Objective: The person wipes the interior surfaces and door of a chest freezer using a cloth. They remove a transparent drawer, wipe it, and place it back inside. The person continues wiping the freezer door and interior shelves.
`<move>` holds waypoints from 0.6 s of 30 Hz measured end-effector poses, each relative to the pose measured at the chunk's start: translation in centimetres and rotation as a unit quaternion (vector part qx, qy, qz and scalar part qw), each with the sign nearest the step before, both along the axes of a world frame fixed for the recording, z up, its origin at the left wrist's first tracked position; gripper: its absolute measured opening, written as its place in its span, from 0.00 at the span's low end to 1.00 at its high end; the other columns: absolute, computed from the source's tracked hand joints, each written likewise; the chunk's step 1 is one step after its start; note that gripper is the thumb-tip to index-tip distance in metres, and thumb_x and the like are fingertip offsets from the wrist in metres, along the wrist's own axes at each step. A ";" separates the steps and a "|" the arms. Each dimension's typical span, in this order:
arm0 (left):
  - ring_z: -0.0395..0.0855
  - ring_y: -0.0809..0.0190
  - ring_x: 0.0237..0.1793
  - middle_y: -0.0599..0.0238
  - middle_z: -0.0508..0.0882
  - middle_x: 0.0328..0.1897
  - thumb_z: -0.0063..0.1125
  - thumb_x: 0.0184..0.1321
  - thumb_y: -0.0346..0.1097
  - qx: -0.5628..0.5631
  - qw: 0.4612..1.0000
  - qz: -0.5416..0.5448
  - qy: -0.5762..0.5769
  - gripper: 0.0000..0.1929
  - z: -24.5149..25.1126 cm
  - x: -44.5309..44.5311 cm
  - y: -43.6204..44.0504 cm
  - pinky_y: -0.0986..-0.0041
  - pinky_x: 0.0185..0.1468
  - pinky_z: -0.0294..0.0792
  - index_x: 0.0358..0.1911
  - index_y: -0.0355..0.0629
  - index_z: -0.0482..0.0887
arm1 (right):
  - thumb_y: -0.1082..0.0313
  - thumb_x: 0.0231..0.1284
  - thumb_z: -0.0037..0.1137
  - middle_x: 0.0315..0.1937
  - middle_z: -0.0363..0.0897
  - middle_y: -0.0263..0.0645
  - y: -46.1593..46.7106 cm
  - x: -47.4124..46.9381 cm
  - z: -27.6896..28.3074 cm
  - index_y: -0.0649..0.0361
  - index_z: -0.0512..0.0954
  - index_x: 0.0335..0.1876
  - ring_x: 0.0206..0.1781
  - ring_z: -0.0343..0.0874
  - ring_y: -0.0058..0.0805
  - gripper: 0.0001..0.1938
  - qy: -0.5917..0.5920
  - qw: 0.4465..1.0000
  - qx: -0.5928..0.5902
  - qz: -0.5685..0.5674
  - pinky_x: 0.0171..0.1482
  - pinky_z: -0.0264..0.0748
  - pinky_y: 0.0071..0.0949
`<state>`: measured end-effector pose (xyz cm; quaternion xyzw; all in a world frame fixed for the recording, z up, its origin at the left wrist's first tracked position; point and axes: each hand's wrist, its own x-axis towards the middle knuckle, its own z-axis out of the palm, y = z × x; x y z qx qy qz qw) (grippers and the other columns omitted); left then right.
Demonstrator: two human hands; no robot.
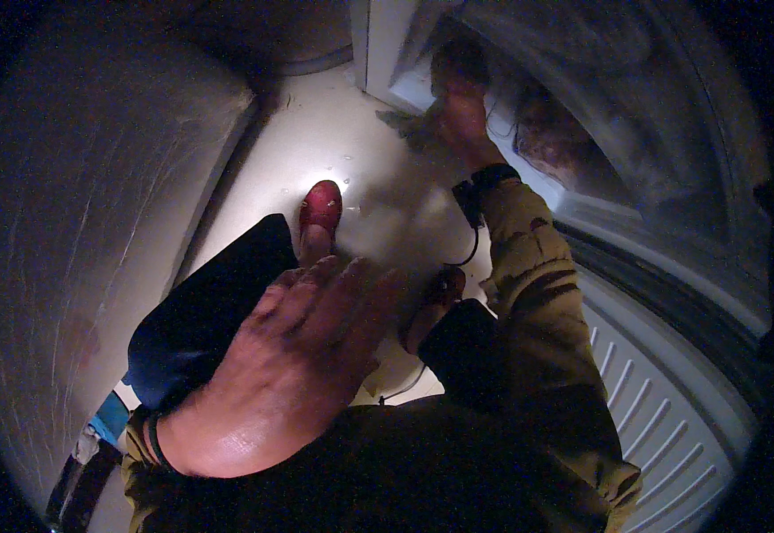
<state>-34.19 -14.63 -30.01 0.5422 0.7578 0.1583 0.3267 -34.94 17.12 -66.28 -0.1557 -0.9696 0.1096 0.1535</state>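
Note:
My left hand (300, 353) is large in the foreground, its back to the camera and its fingers stretched forward. Beyond the fingertips is a pale, blurred mass (393, 220), too unclear to name; whether the hand touches it cannot be told. Farther up, my right hand (461, 116) reaches to the edge of a white frame (377, 50). A ragged grey-green thing (397, 121) lies beside it and a dark, blurred thing (460, 63) shows just past it; its grip is unclear. A thin dark cord (475, 246) hangs near the right wrist.
Between a scratched grey panel (80, 200) on the left and a large curved grey surface (680, 133) on the right is a pale floor (267, 146). A red shoe (321, 206) stands on it. At lower right is a white slotted panel (653, 413); a blue item (110, 418) shows lower left.

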 end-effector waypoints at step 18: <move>0.70 0.45 0.57 0.50 0.72 0.58 0.65 0.42 0.32 -0.010 1.000 0.006 0.018 0.38 0.0 -0.2 -0.6 0.59 0.59 0.63 0.62 0.40 0.65 | 0.71 0.51 0.47 0.38 0.71 0.45 -5.8 2.8 2.9 0.61 0.72 0.42 0.42 0.70 0.44 0.12 -0.067 0.989 0.095 0.090 0.47 0.69 0.39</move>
